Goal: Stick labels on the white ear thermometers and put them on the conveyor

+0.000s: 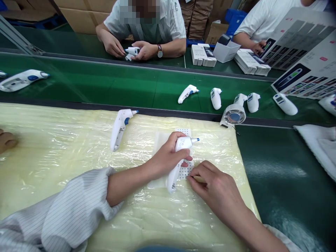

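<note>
My left hand (168, 155) is closed round a white ear thermometer (172, 178) with a blue tip, which points to the right. Beneath it lies a sheet of small round dot stickers (185, 172) on a pale backing paper (159, 182). At the sheet's lower right edge, my right hand (219, 185) has thumb and forefinger pinched together; whatever is between them is too small to make out. Another white ear thermometer (119, 129), with a blue button, rests on the plastic-covered yellow mat (136, 217) to the left.
Several thermometers (216, 98) lie on the green conveyor belt (126, 84) beyond the mat. A small round fan (234, 114) stands at its edge. Across the belt, a co-worker (147, 38) holds a thermometer. White boxes (203, 55) and printed cartons (312, 63) are at the right. Someone's fingers (7, 141) show at far left.
</note>
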### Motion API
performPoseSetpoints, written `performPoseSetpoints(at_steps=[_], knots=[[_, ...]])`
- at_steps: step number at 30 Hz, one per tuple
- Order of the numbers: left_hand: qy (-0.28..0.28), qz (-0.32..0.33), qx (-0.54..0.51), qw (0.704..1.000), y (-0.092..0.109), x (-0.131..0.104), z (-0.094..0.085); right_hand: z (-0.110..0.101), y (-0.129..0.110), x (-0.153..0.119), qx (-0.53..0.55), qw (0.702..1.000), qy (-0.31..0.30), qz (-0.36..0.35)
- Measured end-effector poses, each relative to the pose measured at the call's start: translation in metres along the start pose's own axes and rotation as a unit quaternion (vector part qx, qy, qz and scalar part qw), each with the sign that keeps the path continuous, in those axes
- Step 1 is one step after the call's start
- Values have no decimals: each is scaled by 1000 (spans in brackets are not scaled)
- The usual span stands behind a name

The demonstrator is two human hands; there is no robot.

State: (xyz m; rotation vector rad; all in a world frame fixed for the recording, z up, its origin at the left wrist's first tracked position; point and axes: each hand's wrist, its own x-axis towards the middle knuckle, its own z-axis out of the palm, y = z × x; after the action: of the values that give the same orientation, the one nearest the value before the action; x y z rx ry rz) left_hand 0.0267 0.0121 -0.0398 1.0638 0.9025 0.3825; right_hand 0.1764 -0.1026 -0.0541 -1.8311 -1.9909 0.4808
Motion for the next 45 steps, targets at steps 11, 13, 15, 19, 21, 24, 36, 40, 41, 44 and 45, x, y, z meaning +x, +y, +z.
performPoseSetpoints(at_steps=[11,13,15,19,21,24,36,40,41,44,45], knots=[[0,51,129,990,3,-16,0,-53,-16,36,163,977,134,33],[8,72,142,987,2,-20,1,-51,-18,45,153,978,137,39],[12,81,142,986,1,-21,2,-46,-19,49,155,978,134,49],[9,72,125,989,2,-22,3,-40,-18,49,159,977,128,55],[3,66,124,990,3,-22,3,-40,-17,49,161,978,118,60],[-1,63,119,991,4,-23,3,-41,-17,49,163,978,113,66],[-4,45,122,991,3,-23,3,-39,-16,50,157,978,123,66],[0,48,137,989,3,-22,3,-39,-15,50,161,977,123,61],[1,51,139,989,2,-22,3,-39,-15,50,160,978,123,59],[3,64,137,989,2,-22,3,-39,-14,50,156,979,124,48],[4,69,134,989,2,-22,3,-40,-14,50,155,979,124,46]])
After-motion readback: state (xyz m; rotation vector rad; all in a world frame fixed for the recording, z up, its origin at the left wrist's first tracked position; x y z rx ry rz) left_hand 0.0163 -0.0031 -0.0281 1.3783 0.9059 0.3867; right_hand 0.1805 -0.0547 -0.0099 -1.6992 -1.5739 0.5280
